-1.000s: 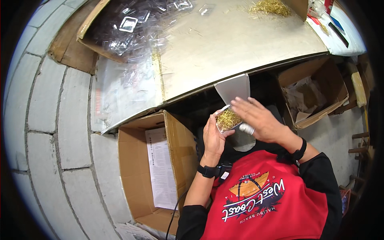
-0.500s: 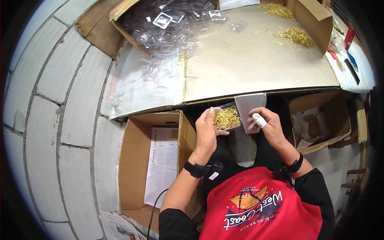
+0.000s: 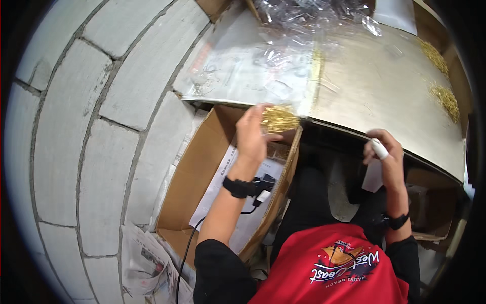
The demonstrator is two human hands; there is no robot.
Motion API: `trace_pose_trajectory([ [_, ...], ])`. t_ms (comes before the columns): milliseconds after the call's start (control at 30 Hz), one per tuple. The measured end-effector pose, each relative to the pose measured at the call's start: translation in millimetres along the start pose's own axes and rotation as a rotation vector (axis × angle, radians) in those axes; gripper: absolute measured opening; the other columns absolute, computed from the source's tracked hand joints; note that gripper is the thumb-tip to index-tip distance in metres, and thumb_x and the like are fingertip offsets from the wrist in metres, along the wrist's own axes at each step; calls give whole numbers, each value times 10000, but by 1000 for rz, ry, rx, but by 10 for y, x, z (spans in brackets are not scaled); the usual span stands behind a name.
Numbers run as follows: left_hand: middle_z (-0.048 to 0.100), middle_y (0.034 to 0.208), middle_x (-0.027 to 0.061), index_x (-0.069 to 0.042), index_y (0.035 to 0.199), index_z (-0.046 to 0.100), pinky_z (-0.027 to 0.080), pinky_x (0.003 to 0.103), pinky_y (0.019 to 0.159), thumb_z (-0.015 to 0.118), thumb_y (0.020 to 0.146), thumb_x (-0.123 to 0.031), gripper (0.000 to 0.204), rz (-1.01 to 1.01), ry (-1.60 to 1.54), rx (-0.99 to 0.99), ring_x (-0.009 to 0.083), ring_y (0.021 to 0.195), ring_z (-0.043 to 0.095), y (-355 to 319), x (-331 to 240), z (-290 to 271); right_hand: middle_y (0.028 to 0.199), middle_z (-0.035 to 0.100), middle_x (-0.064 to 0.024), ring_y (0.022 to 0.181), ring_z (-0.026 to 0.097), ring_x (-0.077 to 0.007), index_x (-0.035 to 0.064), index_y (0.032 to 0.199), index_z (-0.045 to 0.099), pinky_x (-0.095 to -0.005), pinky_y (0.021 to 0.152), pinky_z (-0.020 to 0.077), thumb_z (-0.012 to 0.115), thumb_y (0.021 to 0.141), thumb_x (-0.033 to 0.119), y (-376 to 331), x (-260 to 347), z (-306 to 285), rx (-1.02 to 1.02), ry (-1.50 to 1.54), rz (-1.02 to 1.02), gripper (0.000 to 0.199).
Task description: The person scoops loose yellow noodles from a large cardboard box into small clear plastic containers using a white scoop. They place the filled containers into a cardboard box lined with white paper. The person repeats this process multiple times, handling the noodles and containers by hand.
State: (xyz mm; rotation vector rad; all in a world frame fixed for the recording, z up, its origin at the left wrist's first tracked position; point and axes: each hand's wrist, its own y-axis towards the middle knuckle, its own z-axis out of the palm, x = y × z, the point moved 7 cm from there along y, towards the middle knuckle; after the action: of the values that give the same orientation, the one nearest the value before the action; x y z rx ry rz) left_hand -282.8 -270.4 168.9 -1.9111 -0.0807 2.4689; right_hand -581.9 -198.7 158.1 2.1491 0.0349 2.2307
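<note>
My left hand (image 3: 251, 133) is closed around a small, shallow clear box filled with thin bent gold wire pieces (image 3: 280, 119). It holds the box above the far end of the open cardboard box, close to the table's front edge; motion blurs the box's sides. Farther right, my right hand (image 3: 389, 154) is closed with its fingers curled, and one finger wears a white cover (image 3: 379, 148). A flat white card (image 3: 373, 176) sticks out below those fingers, its upper part hidden by the hand.
The cardboard box (image 3: 190, 190) holds printed paper. On the table (image 3: 374, 86) lie a heap of clear plastic cases (image 3: 314, 20) and gold wire piles (image 3: 445, 103). Another carton (image 3: 430, 207) stands under the table at right. Crumpled newspaper (image 3: 147, 263) lies lower left. A black cable runs beside my left arm.
The view has swung left. My left hand has carried the filled box leftward to the cardboard box. My right hand and the white card have moved apart from it.
</note>
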Motion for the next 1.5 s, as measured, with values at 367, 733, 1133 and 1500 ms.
trace_pose_trajectory([
  [367,633,845,55,-68,975,588,504,295,467,524,932,-267,214,-257,-30,-643,182,646,627,211,1738,-2495,687,539,-12,543,514,-73,23,1006,576,-178,505,402,524,884,128,-487,-595,-1120,-287,-97,261,169],
  [733,493,643,20,1,638,500,363,323,504,587,713,-72,136,-63,849,-419,134,574,386,1005,2624,-3084,717,580,-42,592,568,-116,-9,943,599,-241,558,468,515,857,57,-453,-321,-1063,-261,-343,252,136],
  [1133,557,899,109,35,931,537,453,356,676,584,816,-126,204,-251,738,-384,215,800,508,1041,2393,-2904,903,651,-199,863,632,-332,-17,981,621,-374,781,487,516,825,113,1181,449,-2526,-377,-947,-171,228],
  [1500,604,1082,184,77,1140,562,522,376,801,578,892,-152,338,-384,541,-453,279,965,602,189,1748,-2851,1279,467,-172,1203,427,-411,132,1266,498,-560,953,376,500,863,519,1509,304,-4582,-818,-1357,695,559],
])
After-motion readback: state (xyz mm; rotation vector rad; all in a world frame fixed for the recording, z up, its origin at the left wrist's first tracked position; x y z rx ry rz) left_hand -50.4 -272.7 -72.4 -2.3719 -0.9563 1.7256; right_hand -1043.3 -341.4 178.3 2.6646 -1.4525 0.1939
